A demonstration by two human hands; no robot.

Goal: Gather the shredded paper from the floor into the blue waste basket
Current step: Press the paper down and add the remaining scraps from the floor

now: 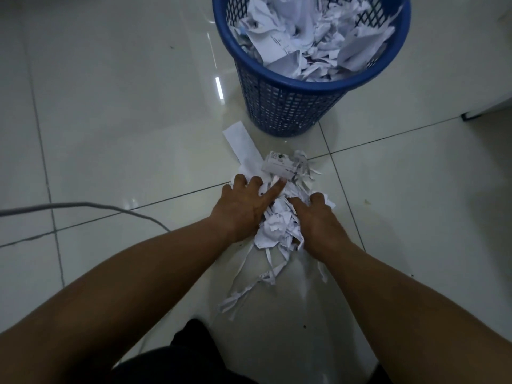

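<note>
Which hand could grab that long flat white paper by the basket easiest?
Left, probably. The left hand reaches right beside the flat white strip; the right hand grips the shredded pile on its far side, farther away.

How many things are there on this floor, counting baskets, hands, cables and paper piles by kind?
blue waste basket: 1
hands, the left hand and the right hand: 2
grey cable: 1
shredded paper pile: 1
Total: 5
</note>
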